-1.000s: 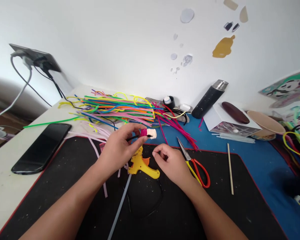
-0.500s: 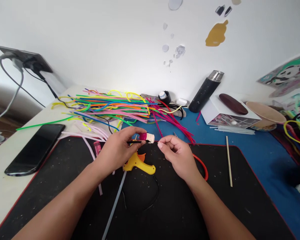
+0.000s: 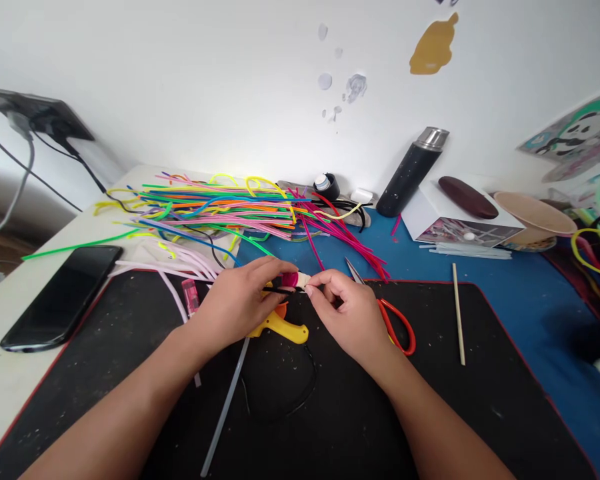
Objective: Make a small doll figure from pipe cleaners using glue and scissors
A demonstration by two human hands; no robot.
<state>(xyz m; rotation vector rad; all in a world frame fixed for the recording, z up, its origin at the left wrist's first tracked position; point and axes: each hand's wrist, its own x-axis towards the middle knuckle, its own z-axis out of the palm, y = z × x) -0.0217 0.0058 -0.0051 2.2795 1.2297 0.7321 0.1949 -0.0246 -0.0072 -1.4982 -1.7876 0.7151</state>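
My left hand [image 3: 240, 297] is closed around a small magenta-and-cream piece [image 3: 291, 280], its fuzzy-looking cream end pointing right. A thin black strip, perhaps a pipe cleaner [image 3: 279, 290], runs along its underside in the same grip. Thumb and forefinger of my right hand [image 3: 347, 310] are pinched together at the cream end; what lies between them is too small to make out. Under the left hand is a yellow glue gun [image 3: 285, 328] with an orange trigger, partly hidden, a long translucent glue stick [image 3: 225, 410] reaching toward me. Scissors [image 3: 397, 327] with red-orange handles lie partly behind my right hand.
A black mat [image 3: 360, 413] with red edging covers the work area. Behind it spreads a heap of colourful pipe cleaners [image 3: 220, 207]. A phone [image 3: 63, 297] lies left, a wooden stick [image 3: 459, 313] right. A dark flask [image 3: 413, 173] leans near a white box [image 3: 425, 217].
My right fingertips have moved left and closed the gap to the cream end of the piece. More of the scissors shows now. The whole view has shifted slightly.
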